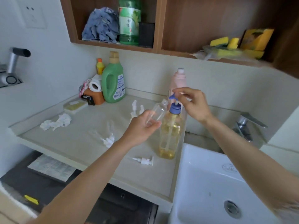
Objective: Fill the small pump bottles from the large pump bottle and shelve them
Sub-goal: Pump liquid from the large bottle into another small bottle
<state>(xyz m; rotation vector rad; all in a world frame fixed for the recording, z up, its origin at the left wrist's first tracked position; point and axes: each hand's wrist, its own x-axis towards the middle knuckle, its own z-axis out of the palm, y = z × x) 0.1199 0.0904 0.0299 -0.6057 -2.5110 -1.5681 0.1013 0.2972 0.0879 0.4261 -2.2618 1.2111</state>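
The large pump bottle (169,131) stands upright at the right edge of the counter (77,143), just beside the white sink (210,183); it is clear, partly filled with yellow liquid, and it has a blue pump head (174,102). The right hand (194,104) is above this pump, fingers bent down over the blue spout, touching or nearly touching it; I cannot tell if it presses. The left hand (142,128) holds a small clear bottle (158,112), empty and without cap, tilted so its open neck points up to the blue spout. On the counter lies one loose white pump (144,160) near the front of the large bottle. More small bottles with white pumps (108,139) lie to the left, and some (135,109) are behind the left hand, blurred. Further back there are a pink bottle (178,80), a green detergent jug (113,81) and crumpled tissue (56,122). Above, a wooden shelf (113,44) carries a blue cloth (100,25) and a green bottle (129,21).
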